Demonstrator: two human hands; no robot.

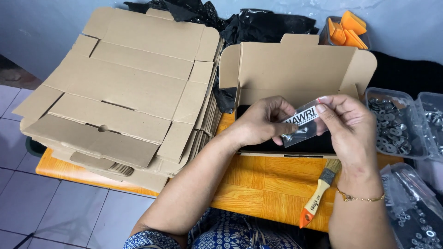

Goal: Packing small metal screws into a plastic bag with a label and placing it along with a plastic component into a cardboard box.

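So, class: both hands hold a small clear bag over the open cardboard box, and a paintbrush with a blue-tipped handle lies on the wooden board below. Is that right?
Not quite. The head view shows the paintbrush has an orange-tipped handle, not blue. The rest stands: the left hand and right hand hold the small clear bag over the open box, and the brush lies on the wooden board.

Bare wooden board (258,180) beside paintbrush (319,193)

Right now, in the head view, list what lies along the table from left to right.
Stack of flat cartons → open box → small clear bag, in both hands → paintbrush → tub of washers.
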